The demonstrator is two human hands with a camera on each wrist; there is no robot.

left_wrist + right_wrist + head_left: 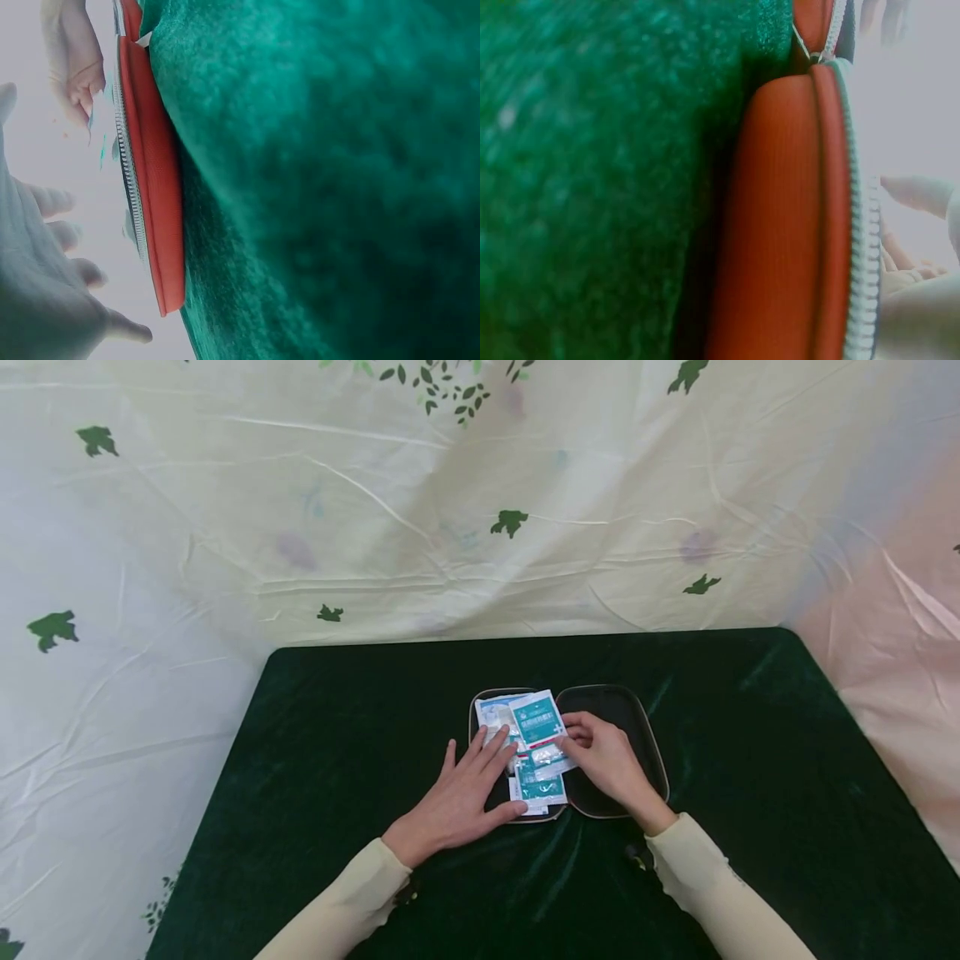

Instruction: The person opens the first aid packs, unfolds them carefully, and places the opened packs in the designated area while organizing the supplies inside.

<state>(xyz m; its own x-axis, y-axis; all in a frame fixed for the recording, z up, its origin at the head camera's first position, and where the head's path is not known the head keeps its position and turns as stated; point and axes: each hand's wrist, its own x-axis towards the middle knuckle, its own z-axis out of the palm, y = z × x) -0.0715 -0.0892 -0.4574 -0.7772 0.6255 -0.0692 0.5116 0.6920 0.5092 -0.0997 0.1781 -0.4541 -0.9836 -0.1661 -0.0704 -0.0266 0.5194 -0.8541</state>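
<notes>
An unfolded zip case (618, 703) lies on the table, its outside orange-red in both wrist views and its inside black in the head view. Several teal-and-white sachets (543, 792) are piled in its left half, over a pale blue-and-white packet (491, 708). My right hand (606, 758) pinches the right edge of the top sachet (538, 720) between thumb and fingers. Fingers spread and straight, my left hand (467, 793) rests on the left side of the pile. In the left wrist view the sachets are mostly washed out by glare.
Dark green velvet cloth (337, 735) covers the table. A metal zipper (862, 262) runs along the case's rim. Behind the table hangs a pale curtain (420, 568) with green leaf prints. Cream sleeves (348, 893) cover both forearms.
</notes>
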